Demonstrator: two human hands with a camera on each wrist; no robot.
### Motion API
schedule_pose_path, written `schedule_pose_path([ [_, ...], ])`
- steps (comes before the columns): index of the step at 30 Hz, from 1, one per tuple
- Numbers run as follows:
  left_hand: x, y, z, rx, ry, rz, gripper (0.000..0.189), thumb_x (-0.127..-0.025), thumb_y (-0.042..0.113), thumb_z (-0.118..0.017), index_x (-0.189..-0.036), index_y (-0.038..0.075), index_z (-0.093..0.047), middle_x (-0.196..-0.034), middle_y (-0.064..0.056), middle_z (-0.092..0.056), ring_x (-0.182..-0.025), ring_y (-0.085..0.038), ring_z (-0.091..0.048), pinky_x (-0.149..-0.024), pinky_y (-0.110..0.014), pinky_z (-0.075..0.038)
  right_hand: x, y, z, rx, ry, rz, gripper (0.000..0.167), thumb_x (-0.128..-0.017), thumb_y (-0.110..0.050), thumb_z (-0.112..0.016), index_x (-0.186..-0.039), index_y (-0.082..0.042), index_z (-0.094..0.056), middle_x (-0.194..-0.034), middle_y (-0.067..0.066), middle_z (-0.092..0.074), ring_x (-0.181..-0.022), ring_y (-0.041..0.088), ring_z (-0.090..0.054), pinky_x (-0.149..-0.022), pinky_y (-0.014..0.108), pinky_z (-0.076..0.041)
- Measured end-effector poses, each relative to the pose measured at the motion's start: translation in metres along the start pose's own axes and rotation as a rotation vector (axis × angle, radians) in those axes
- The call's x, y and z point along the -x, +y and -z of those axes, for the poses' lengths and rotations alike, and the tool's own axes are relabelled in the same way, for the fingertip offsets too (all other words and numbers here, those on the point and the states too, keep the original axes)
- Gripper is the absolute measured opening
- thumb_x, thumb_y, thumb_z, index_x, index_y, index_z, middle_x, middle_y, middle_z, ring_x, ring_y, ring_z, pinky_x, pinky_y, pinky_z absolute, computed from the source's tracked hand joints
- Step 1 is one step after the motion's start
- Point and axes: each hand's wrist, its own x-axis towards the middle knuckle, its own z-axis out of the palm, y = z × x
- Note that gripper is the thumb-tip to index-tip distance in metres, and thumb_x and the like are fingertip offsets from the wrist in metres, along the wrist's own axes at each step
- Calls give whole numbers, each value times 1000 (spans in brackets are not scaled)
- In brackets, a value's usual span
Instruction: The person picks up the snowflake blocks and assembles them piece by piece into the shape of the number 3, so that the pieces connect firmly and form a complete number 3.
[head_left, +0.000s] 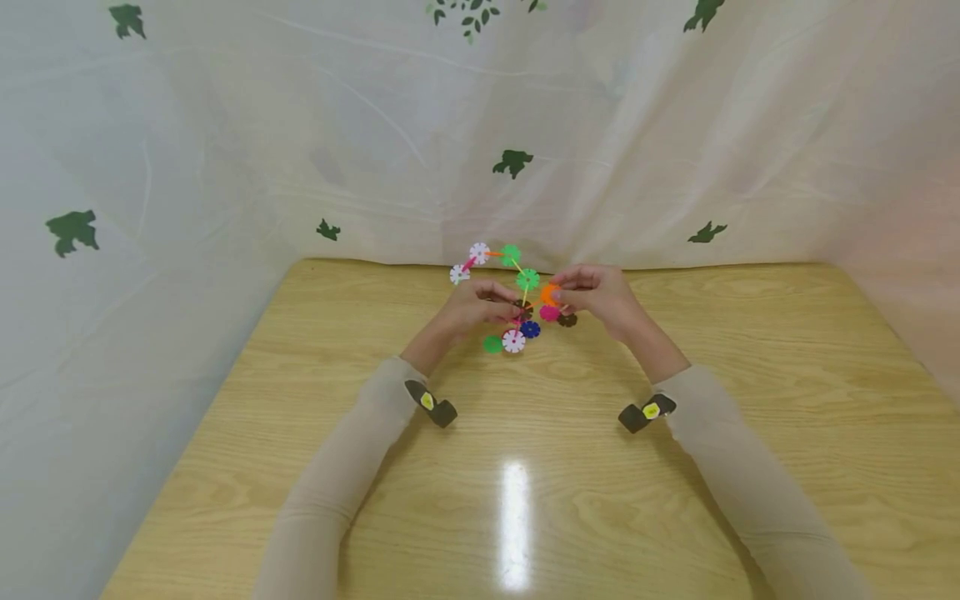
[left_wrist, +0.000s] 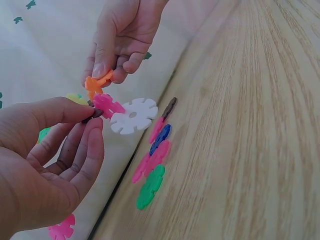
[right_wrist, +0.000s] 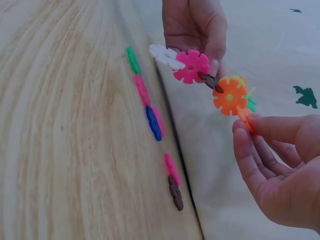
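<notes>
Between the hands, held up over the table's back part, is a chain of slotted plastic snowflake discs. It includes a white disc [left_wrist: 134,115], a pink disc [right_wrist: 191,67], a brown disc [right_wrist: 208,80], an orange disc [right_wrist: 230,97] and green discs [head_left: 528,279], with more white discs [head_left: 480,253] toward the far end. My left hand [head_left: 474,307] pinches the brown disc between thumb and fingers. From the other side my right hand [head_left: 600,298] pinches a second orange disc [right_wrist: 245,120], its edge at the chain's orange one.
Loose discs lie on the wooden table [head_left: 570,467] beneath the hands: green [left_wrist: 151,187], pink [left_wrist: 159,152], blue [left_wrist: 160,140] and brown [left_wrist: 170,107]. A pale curtain [head_left: 405,167] with dark green leaf-like shapes hangs right behind the table's back edge.
</notes>
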Motion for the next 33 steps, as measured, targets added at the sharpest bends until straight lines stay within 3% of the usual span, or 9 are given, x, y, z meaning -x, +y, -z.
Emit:
schedule_pose_path([
  [15, 0, -2, -4, 118, -14, -46, 26, -85, -17, -69, -110, -19, -66, -77, -4, -73, -69, -16, -74, -93, -58, -55, -2, 5, -6, -14, 79, 76, 28, -90, 6, -71, -115, 18, -65, -81, -10, -75, -72, 7, -71, -77, 36, -64],
  [20, -2, -2, -4, 103, -8, -43, 25, -85, -16, -71, -109, -19, -67, -76, -5, -74, -68, -16, -74, -90, -54, -57, -2, 6, -7, 8, 79, 82, 28, -91, 5, -71, -115, 18, -65, -81, -12, -75, -71, 7, -70, -76, 33, -64],
  [29, 0, 1, -7, 131, 11, -30, 23, -87, -12, -71, -109, -16, -68, -78, -4, -74, -67, -16, -73, -96, -60, -53, -2, 3, -5, 6, 74, 62, 33, -96, -4, -68, -124, 13, -64, -88, -12, -74, -78, 8, -73, -81, 30, -63],
  [33, 0, 2, -7, 123, 23, -29, 22, -88, -10, -70, -110, -14, -67, -80, -2, -73, -69, -15, -72, -92, -53, -58, -2, 1, -6, -21, 67, 58, 37, -96, -5, -68, -129, 11, -61, -90, -9, -73, -80, 11, -72, -82, 31, -63],
])
